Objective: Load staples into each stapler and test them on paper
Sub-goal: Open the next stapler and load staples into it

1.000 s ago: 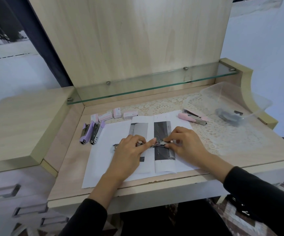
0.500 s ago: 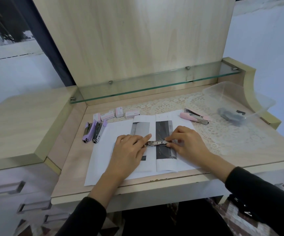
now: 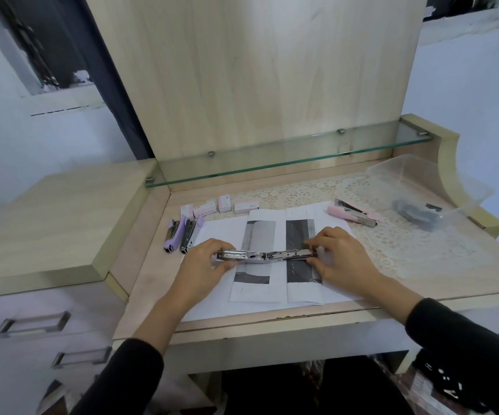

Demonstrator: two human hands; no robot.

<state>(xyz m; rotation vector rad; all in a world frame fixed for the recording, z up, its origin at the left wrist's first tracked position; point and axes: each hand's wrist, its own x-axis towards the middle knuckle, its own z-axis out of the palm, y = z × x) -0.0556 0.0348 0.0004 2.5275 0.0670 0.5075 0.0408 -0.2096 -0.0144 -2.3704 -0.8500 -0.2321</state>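
A silver stapler (image 3: 267, 255) lies swung fully flat across the printed paper (image 3: 275, 283) in the middle of the desk. My left hand (image 3: 204, 268) grips its left end, and my right hand (image 3: 342, 256) pinches its right end between fingers and thumb. Two purple staplers (image 3: 180, 235) lie side by side at the left of the paper. A pink stapler (image 3: 353, 215) lies partly opened at the back right. Several small pink staple boxes (image 3: 219, 206) stand in a row behind the paper.
A clear plastic tub (image 3: 431, 187) with a dark object inside sits at the back right on a lace mat (image 3: 398, 244). A glass shelf (image 3: 287, 157) spans the back of the desk. A raised cabinet top (image 3: 50, 220) and drawers lie to the left.
My left hand has slid left along the stapler to its end, uncovering the metal body. The stapler now lies spread out longer between both hands. The camera has shifted slightly.
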